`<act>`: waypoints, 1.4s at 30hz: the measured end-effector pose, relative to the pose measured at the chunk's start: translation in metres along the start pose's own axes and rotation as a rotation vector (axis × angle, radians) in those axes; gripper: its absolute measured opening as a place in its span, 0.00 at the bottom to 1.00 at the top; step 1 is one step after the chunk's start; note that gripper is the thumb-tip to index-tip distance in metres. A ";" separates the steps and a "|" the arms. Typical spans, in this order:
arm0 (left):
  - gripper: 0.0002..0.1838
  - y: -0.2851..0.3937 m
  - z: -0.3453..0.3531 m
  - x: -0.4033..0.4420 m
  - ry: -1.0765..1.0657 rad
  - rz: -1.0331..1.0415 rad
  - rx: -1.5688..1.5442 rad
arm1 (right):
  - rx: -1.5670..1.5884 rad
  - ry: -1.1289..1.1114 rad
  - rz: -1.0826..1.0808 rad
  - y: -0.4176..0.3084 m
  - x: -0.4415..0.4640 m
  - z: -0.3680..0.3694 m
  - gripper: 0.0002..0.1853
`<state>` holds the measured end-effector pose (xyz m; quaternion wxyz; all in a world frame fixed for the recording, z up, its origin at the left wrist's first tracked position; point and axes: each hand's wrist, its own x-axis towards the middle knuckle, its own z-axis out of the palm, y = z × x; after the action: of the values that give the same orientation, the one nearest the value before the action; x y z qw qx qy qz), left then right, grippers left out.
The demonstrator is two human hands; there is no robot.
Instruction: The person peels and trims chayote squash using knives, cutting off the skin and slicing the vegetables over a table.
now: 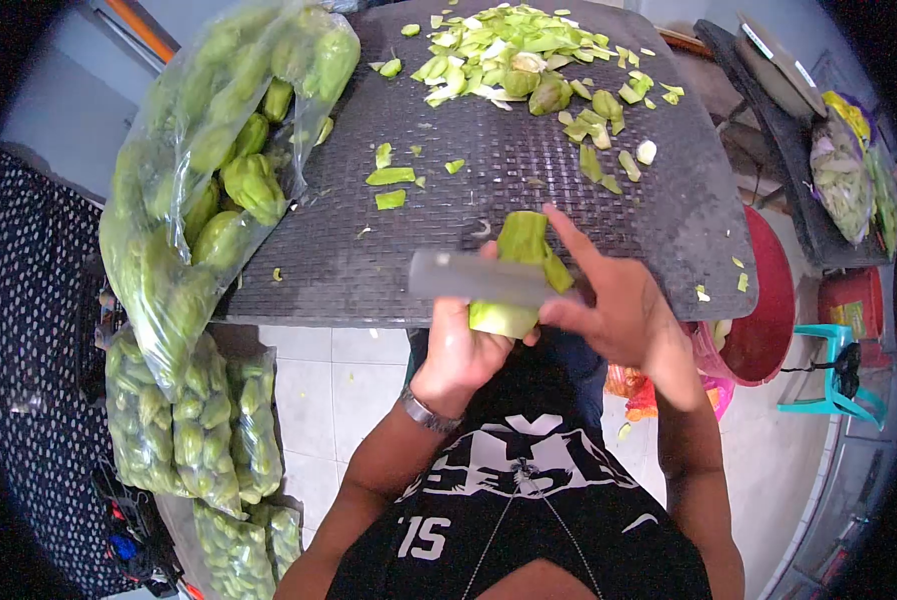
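Black jersey (609, 525) with white print filled the bottom of the view, nearest the camera. Above it, the left hand (464, 350), a metal-banded watch (427, 412) at its wrist, gripped a partly peeled chayote (521, 238) over the near edge of the dark woven-patterned table (369, 270). Across the chayote ran a motion-blurred knife (469, 278), held in the right hand (624, 312), index finger extended. Green peelings (509, 45) lay heaped at the far side; a clear plastic bag (139, 230) of chayotes slumped over the left edge.
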<state>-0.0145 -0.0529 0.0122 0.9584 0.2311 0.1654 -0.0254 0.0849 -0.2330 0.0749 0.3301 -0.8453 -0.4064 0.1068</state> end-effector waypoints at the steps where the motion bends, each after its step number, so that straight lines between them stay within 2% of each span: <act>1: 0.26 0.003 0.005 0.003 0.037 0.021 -0.019 | 0.010 0.028 -0.050 -0.005 -0.002 0.003 0.52; 5: 0.27 0.004 0.007 -0.008 0.012 0.052 -0.112 | -0.038 -0.019 0.008 -0.013 0.001 -0.001 0.55; 8: 0.27 0.000 -0.012 -0.010 -0.116 0.018 0.118 | -0.079 -0.005 0.025 -0.006 0.006 -0.004 0.56; 11: 0.33 0.000 -0.002 -0.013 -0.059 0.054 0.144 | -0.079 0.006 0.024 0.001 0.008 -0.006 0.57; 14: 0.32 0.000 -0.001 -0.004 0.063 0.069 0.076 | -0.055 -0.006 -0.048 -0.002 0.000 0.000 0.57; 17: 0.25 0.003 -0.001 -0.004 0.020 0.069 0.009 | -0.016 -0.044 -0.038 -0.010 0.000 -0.002 0.57; 20: 0.25 0.005 0.009 -0.015 -0.018 0.137 -0.001 | -0.046 -0.039 -0.015 -0.006 0.003 -0.004 0.56; 23: 0.26 0.003 0.006 -0.018 -0.071 0.151 0.078 | -0.070 0.025 -0.039 0.001 0.006 -0.002 0.54; 26: 0.27 0.008 -0.001 -0.017 -0.063 0.073 0.092 | -0.130 0.038 0.075 0.012 0.010 -0.006 0.53; 29: 0.27 0.012 0.000 -0.014 -0.022 0.010 0.032 | -0.169 0.021 0.088 0.016 0.017 -0.018 0.47; 32: 0.27 0.024 0.016 -0.022 -0.059 -0.006 0.006 | -0.233 0.103 0.325 0.050 0.036 -0.030 0.41; 33: 0.26 0.029 0.013 -0.023 -0.152 -0.013 -0.004 | -0.171 0.100 0.360 0.053 0.038 -0.040 0.35; 36: 0.26 0.033 0.019 -0.012 0.039 0.097 -0.068 | -0.059 0.020 0.377 0.078 0.053 -0.045 0.34; 37: 0.28 0.036 0.008 -0.005 0.005 0.125 -0.102 | -0.025 0.009 0.457 0.073 0.054 -0.046 0.33; 40: 0.29 0.037 0.011 0.009 0.204 0.267 0.026 | 0.088 0.078 0.446 0.055 0.051 -0.032 0.33; 42: 0.28 0.041 0.009 0.013 0.104 0.209 0.069 | 0.137 0.094 0.325 0.040 0.041 -0.015 0.32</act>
<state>0.0053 -0.0200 0.0328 0.9375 0.2809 0.1888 0.0811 0.1433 -0.2271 0.0638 0.3840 -0.8794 -0.2403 0.1466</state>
